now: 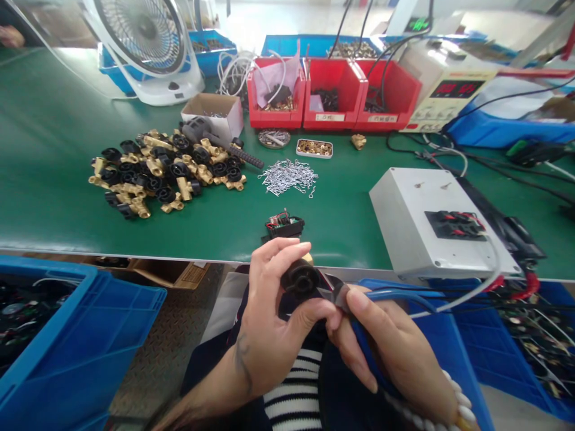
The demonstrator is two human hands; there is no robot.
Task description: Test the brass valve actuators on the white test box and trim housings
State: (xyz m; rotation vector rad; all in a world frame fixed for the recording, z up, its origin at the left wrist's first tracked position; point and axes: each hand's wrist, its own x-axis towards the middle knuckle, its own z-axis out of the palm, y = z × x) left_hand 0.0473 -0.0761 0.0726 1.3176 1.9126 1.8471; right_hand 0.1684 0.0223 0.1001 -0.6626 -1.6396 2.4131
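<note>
My left hand (269, 317) is closed around a black round fitting (300, 279) with a bit of brass showing behind it, held just below the bench edge. My right hand (386, 347) grips blue-handled pliers (381, 294), whose metal jaws touch the fitting's right side. Both hands hover over my lap, in front of the green bench (54, 179). On the bench directly beyond the hands lies a small black part with red wires (284, 225).
A pile of brass-and-black fittings (166, 170) lies left of centre, with loose metal clips (287, 176) beside it. Three red bins (332, 93), a fan (144, 42), a white switch box (431, 221) and a meter (444, 90) stand behind and right. Blue crates (67, 347) flank my lap.
</note>
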